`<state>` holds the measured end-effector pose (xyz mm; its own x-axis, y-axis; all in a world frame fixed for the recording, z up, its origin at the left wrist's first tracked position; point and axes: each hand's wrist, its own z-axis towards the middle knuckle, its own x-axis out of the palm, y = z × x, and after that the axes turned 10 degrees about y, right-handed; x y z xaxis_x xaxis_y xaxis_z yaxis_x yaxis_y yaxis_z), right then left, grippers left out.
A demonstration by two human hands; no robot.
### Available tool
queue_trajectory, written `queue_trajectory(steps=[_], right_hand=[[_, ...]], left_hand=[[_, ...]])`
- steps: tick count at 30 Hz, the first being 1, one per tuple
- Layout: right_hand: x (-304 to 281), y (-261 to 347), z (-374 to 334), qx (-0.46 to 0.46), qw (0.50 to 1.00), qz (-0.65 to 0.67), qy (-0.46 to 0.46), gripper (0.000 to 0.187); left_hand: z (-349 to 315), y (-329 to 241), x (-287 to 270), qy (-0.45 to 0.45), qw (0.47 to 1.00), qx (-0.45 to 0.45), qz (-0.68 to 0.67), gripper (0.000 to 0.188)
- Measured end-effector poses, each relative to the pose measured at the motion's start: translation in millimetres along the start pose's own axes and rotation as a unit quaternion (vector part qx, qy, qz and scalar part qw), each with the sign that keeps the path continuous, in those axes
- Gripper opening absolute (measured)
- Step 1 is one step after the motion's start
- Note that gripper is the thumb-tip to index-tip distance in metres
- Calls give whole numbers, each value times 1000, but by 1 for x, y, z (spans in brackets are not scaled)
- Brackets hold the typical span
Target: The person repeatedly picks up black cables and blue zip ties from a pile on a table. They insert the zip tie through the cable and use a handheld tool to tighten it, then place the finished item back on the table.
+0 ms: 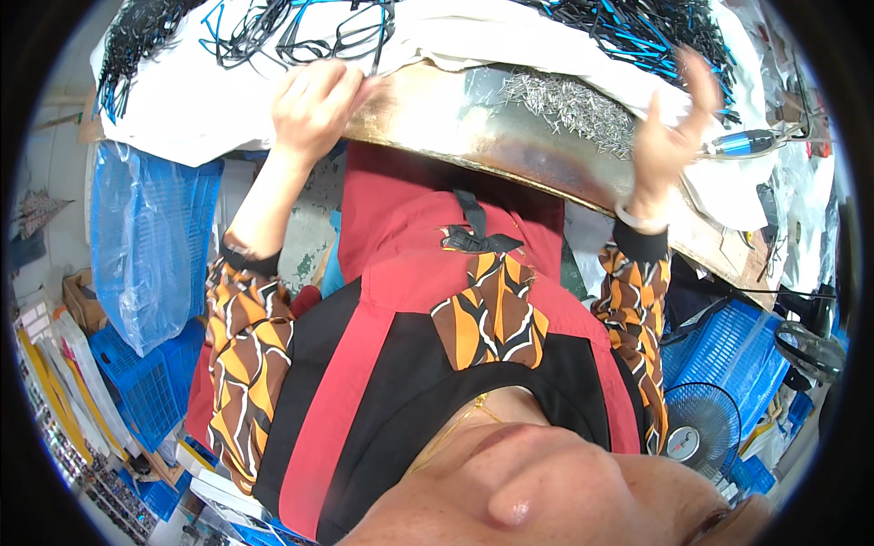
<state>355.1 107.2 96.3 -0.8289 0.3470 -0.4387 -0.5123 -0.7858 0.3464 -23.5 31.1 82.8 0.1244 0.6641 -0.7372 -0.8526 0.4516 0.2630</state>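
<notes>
My left hand (314, 109) is closed at the near edge of the table, fingers curled in. Beside its knuckles lie black and blue eyeglass frames (337, 35) on white cloth, and a dark strip runs down to the fingers. What they hold is hidden. Over the right part of the table my right hand (669, 136), slightly blurred, is raised with thumb and fingers apart and nothing in it. Left of it small silvery metal pieces (569, 105) are spread in a heap. Behind it lie many black and blue eyeglass temples (628, 41).
A blue powered screwdriver (742, 143) with a cable lies at the right. White cloth (182, 100) covers much of the table, leaving a worn metal surface (437, 100) bare. Another dark heap (137, 45) sits far left. Blue crates (150, 246) and a fan (701, 432) stand around me.
</notes>
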Motion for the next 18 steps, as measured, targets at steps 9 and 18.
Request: queue_trajectory(steps=[9, 18], right_hand=[[182, -14, 93, 85, 943, -30, 319, 23], [220, -23, 109, 241, 880, -30, 408, 50]], left_hand=[[28, 10, 59, 160, 962, -214, -65, 46], [53, 28, 51, 299, 929, -190, -109, 49]])
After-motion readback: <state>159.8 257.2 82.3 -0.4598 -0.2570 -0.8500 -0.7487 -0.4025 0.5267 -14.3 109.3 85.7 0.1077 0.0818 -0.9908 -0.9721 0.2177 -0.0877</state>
